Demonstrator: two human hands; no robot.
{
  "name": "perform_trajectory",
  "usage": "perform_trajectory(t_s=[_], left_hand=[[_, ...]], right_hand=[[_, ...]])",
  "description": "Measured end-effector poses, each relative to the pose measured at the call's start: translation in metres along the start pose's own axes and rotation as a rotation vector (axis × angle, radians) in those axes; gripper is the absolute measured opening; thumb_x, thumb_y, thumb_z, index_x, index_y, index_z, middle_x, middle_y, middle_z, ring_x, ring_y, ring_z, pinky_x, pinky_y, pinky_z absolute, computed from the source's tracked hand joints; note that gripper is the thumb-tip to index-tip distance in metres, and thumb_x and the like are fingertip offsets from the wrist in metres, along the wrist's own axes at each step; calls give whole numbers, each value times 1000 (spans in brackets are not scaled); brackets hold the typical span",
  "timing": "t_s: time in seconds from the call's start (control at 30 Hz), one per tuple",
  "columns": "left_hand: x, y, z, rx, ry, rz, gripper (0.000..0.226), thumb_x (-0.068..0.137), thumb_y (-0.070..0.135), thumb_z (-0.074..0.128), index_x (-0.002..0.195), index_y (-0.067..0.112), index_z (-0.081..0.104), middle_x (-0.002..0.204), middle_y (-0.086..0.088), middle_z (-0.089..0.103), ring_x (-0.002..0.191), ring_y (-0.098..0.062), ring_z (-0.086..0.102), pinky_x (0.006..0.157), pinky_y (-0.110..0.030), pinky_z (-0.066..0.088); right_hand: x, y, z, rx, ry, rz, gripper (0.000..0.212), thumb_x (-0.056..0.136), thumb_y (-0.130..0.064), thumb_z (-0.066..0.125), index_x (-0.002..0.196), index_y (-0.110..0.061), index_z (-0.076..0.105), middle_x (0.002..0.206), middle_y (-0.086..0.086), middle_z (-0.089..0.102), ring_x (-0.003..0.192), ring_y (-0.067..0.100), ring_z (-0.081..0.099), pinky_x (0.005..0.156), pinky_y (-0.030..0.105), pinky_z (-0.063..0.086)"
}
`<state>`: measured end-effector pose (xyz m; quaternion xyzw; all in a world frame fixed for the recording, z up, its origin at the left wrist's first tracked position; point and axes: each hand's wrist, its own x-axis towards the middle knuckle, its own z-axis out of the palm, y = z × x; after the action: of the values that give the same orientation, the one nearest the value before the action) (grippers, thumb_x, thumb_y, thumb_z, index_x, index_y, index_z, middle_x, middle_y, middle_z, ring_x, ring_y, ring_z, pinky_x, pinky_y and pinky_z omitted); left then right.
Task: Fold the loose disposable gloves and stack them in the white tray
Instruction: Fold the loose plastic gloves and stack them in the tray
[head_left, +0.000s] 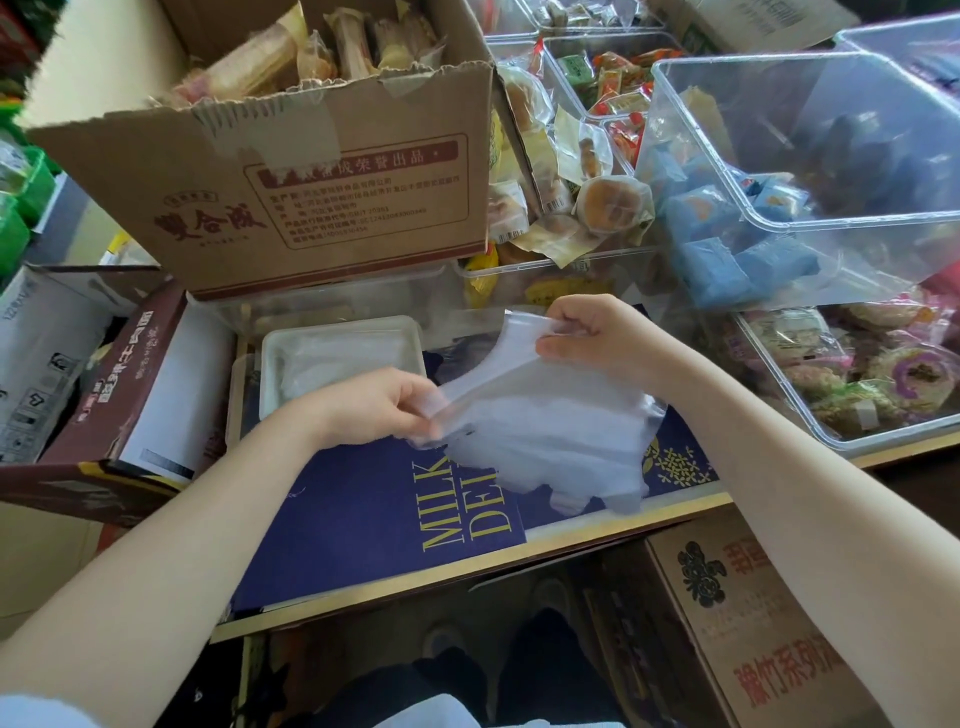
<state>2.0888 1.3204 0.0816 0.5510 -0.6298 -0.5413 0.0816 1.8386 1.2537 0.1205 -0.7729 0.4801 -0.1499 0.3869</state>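
A thin, see-through disposable glove (545, 431) hangs in the air over a dark blue box (374, 514), held by both hands. My left hand (374, 405) pinches its near left edge. My right hand (592, 332) pinches the upper edge, farther back and to the right. The glove's finger end droops toward the table's front edge. The white tray (267, 374) sits just behind my left hand, with pale folded plastic lying inside it.
A big cardboard box (311, 197) of wrapped snacks stands behind the tray. Clear plastic bins (810, 218) of packaged pastries fill the right side. A maroon carton (140, 384) lies at left. Another cardboard box (727, 613) sits on the floor below the table edge.
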Motion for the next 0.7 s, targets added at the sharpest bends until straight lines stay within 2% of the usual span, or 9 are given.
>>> perform_trajectory(t_s=[0.07,0.13,0.23,0.3,0.37,0.4,0.47,0.6,0.7], left_hand=[[2,5,2,84,-38,-34,17,84,16,67,100,22,64,100,-1,69,90,-11,62,88,-29,47],[11,15,7,126,30,-9,23,85,30,67,106,24,61,105,1,67,95,-12,61,88,-28,46],[26,33,21,-16,151,141,39,83,47,62,115,25,62,111,4,68,104,-14,62,91,-33,48],[33,36,33,-118,263,253,27,88,41,58,113,31,65,107,11,68,102,-11,62,90,-33,48],[37,34,44,-189,426,287,11,92,30,56,92,33,67,86,17,67,85,-11,62,79,-34,48],[39,31,47,-213,494,272,13,92,29,56,84,29,66,78,13,65,79,-14,60,74,-37,47],[43,23,51,-290,568,193,13,92,27,56,84,24,66,82,4,69,83,-22,63,79,-44,50],[55,1,50,-324,715,-7,14,94,21,54,91,19,68,90,2,70,92,-22,63,88,-40,49],[66,-10,55,-181,738,-117,20,97,21,47,85,15,63,74,4,61,78,-22,55,68,-24,43]], right_hand=[[3,1,4,-14,-60,-25,32,85,-17,66,64,-16,41,63,-5,41,57,11,37,52,23,32],[6,0,9,-80,-129,-44,26,84,-18,67,68,-15,46,68,-3,48,63,14,43,57,27,34],[8,-4,17,-112,-198,-70,20,84,-23,67,70,-23,52,68,-6,51,63,14,45,57,27,36],[7,-4,18,-22,-172,-51,20,86,-28,65,70,-19,57,63,-3,46,56,12,38,50,25,30],[7,5,14,121,-159,20,35,87,-37,61,80,-3,63,64,4,48,57,16,38,53,28,29],[8,12,12,166,-183,73,42,87,-40,60,86,2,63,67,8,51,59,18,42,56,31,31],[8,29,11,203,-236,159,46,85,-40,62,86,6,61,68,9,54,60,20,45,57,31,33],[6,69,20,265,-310,243,27,87,-24,65,75,-1,58,54,-3,51,52,12,43,55,20,38],[11,107,37,160,-255,303,14,89,-21,62,79,-12,64,61,-5,59,61,18,54,66,26,42]])
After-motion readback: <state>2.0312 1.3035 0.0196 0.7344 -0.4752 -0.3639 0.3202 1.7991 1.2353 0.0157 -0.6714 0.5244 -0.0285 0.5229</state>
